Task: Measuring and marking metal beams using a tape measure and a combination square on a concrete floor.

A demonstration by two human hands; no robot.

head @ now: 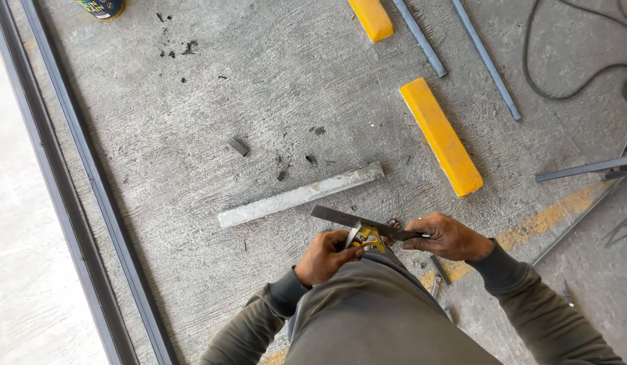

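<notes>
My left hand (325, 257) is closed around a small yellow and silver tape measure (367, 238) held over my knee. My right hand (447, 236) grips one end of a dark flat metal strip (347, 218), which points left and slightly away from me, lying across the tape measure. Just beyond the strip, a pale grey metal bar (300, 195) lies on the concrete floor (273, 94). Both hands sit close together above my grey trouser leg (374, 311).
Two yellow blocks (440, 136) (372, 17) lie on the floor ahead. Thin grey rods (486, 59) and angled metal bars (584, 169) are to the right, with a black cable (570, 88). A dark metal rail (90, 182) runs along the left. A can (102, 8) stands top left.
</notes>
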